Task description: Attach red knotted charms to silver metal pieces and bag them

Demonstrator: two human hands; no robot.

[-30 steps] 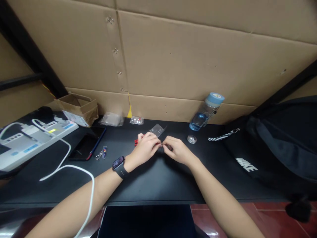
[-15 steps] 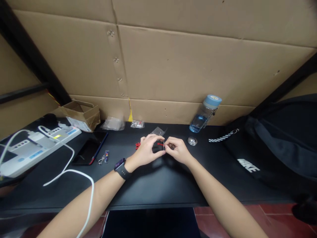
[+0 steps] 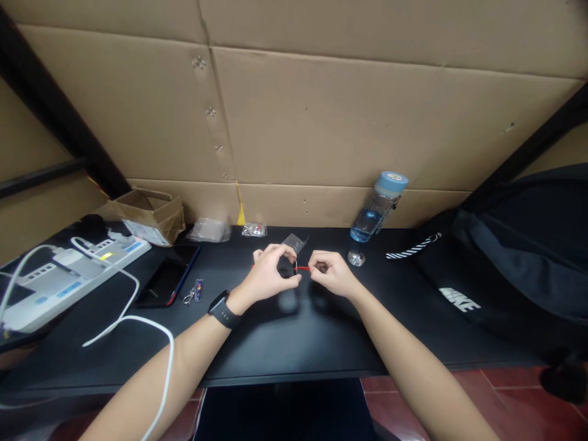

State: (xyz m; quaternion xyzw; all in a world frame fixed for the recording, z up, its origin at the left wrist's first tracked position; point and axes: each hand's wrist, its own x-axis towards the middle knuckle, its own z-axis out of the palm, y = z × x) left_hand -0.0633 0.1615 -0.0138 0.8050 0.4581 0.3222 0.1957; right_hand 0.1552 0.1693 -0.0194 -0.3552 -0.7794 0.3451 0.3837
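My left hand (image 3: 271, 271), with a dark watch on the wrist, curves its thumb and fingers into a C. Between the thumb tip and fingertips it holds a thin pale ring (image 3: 296, 267), seen nearly edge-on. A short red cord (image 3: 303, 267) stretches from the ring to my right hand (image 3: 333, 272), whose thumb and forefinger pinch its end. Both hands hover over the black table (image 3: 294, 349). Just behind them lies a small clear plastic bag (image 3: 295, 242). A bit of red shows behind my left hand, mostly hidden.
Right of my hands are a small round clear object (image 3: 356, 258), a water bottle (image 3: 377, 208), a striped strap (image 3: 413, 247) and a black bag (image 3: 505, 269). On the left lie a keychain (image 3: 197, 290), a phone (image 3: 169, 275), a power strip (image 3: 73, 282) and a cardboard box (image 3: 151, 214).
My right hand has moved away from the ring, and the red cord now spans the gap to its right. My left hand has shifted slightly left, covering more of the red pieces behind it.
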